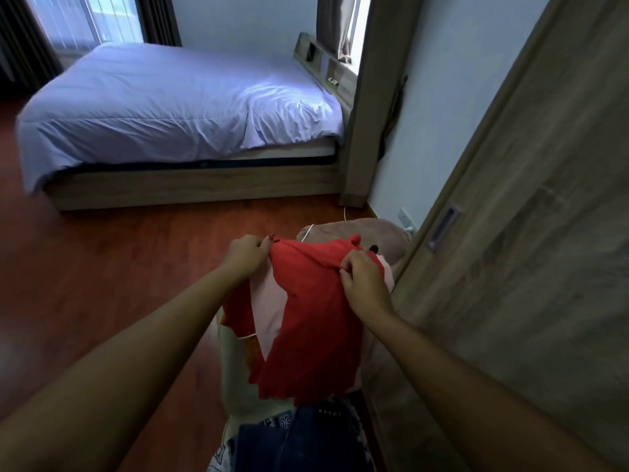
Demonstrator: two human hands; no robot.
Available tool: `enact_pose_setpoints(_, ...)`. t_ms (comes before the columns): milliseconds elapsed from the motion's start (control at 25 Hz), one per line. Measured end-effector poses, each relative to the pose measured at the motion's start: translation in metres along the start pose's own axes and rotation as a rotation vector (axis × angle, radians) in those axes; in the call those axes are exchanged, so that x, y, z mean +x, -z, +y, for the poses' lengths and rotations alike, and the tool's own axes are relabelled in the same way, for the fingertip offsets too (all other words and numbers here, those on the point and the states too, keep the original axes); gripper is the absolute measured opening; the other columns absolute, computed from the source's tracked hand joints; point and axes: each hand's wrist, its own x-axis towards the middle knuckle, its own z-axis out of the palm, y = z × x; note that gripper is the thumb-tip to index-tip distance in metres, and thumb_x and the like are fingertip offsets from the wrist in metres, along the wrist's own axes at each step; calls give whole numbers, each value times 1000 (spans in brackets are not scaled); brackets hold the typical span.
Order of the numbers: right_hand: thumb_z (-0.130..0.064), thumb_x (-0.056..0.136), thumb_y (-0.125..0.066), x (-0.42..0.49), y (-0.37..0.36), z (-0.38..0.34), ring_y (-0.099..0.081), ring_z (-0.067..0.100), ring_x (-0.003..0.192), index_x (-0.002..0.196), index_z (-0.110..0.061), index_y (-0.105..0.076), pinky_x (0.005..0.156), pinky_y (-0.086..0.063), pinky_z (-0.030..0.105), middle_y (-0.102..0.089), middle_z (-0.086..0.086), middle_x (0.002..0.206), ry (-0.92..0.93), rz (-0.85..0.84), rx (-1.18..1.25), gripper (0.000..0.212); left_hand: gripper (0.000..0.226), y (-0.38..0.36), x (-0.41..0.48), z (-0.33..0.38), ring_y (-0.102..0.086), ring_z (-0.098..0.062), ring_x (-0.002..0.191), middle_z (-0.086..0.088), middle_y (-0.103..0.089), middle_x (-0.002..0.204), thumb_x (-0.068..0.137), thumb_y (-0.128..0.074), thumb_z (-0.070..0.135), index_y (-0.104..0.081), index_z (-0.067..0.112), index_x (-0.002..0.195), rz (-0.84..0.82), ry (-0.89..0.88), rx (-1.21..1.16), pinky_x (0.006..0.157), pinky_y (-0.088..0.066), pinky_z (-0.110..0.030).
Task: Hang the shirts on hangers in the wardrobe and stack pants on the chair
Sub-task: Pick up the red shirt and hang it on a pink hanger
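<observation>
**Red Shirt Held Up Over the Clothes Pile**

Small white letters on the dark blue jeans [306, 437] at the bottom read something like "MAND", but they are too tiny to be sure. Beside them a pale cloth shows bits of red and blue print that cannot be read.

The red shirt [313, 321] is soft and floppy. It hangs in loose folds, and a pale pink part [270, 311] shows on its left side. It is up in the air, over the pile of clothes near the wooden sliding door [531, 233].

Both arms reach straight out. The left hand [245, 254] has its fingers pinched tight on the shirt's top left edge. The right hand [364, 284] has its fingers curled down, holding the top right edge.

Behind the shirt sits a soft brown lump of cloth [384, 233] with a thin white cord [308, 231] on it. The floor [102, 267] is shiny red-brown wood. The bed [177, 103] has a smooth, pale purple cover and a wood frame.
</observation>
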Motion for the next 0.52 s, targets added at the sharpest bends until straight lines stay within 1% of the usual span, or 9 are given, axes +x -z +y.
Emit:
enact_pose_setpoints(80, -1, 84, -54, -5, 11, -12, -49, 12, 70, 80, -6, -54, 67, -40, 18, -57, 6, 79, 37, 49, 193, 7, 58, -1, 16, 10, -55, -38, 105, -28, -59, 117, 100, -31, 44, -61, -5, 111, -68, 88, 34, 81, -43, -36)
enact_pose_setpoints(120, 0, 85, -53, -13, 16, -20, -50, 12, 71, 82, -5, -54, 66, -40, 18, -57, 6, 80, 84, 29, 280, 6, 65, -2, 23, 14, -53, -39, 114, -28, -56, 125, 99, -32, 50, -57, -6, 120, -109, 124, 39, 91, -43, -38)
enact_pose_setpoints(160, -1, 86, -51, -23, 21, -28, -50, 12, 72, 84, -5, -54, 66, -41, 20, -56, 6, 83, 145, -17, 342, 5, 70, -4, 28, 16, -53, -40, 117, -28, -56, 127, 95, -37, 55, -56, -6, 122, -136, 161, 9, 95, -43, -39)
enact_pose_setpoints(240, -3, 86, -49, -44, 25, -40, -51, 13, 76, 87, -7, -52, 67, -43, 24, -54, 5, 87, 271, -118, 406, 5, 67, -9, 37, 15, -59, -39, 110, -29, -63, 115, 84, -60, 55, -62, -7, 110, -119, 190, -92, 90, -48, -42)
enact_pose_setpoints(320, -5, 87, -49, -55, 28, -37, -51, 14, 79, 89, -10, -51, 69, -43, 27, -53, 3, 89, 348, -181, 406, 5, 33, -19, 42, 19, -64, -35, 93, -23, -67, 88, 81, -72, 33, -66, 1, 86, -40, 151, -202, 76, -50, -41)
enact_pose_setpoints(360, -5, 88, -50, -57, 27, -31, -51, 14, 80, 89, -9, -51, 70, -44, 27, -53, 2, 90, 359, -199, 398, 4, 18, -21, 41, 25, -62, -30, 83, -15, -63, 77, 83, -70, 23, -62, 8, 76, 6, 135, -318, 69, -48, -38)
enact_pose_setpoints(400, -6, 89, -50, -58, 26, -25, -51, 13, 81, 90, -9, -52, 71, -45, 27, -53, 2, 90, 340, -208, 392, 3, 16, -21, 39, 33, -59, -25, 76, -9, -59, 74, 87, -64, 17, -55, 14, 74, 34, 120, -484, 65, -46, -34)
enact_pose_setpoints(480, -7, 88, -50, -61, 23, -9, -53, 11, 84, 94, -9, -54, 75, -48, 27, -54, 0, 95, 253, -223, 383, 7, 15, -12, 29, 54, -56, -15, 70, -5, -58, 80, 94, -54, 11, -51, 17, 80, 37, 44, -896, 60, -49, -28)
enact_pose_setpoints(520, -7, 87, -50, -61, 23, -2, -54, 9, 87, 97, -9, -57, 76, -48, 22, -55, -1, 98, 204, -234, 375, 12, 13, -5, 23, 66, -57, -13, 71, -5, -60, 83, 95, -51, 9, -53, 16, 85, 5, -17, -1106, 61, -52, -26)
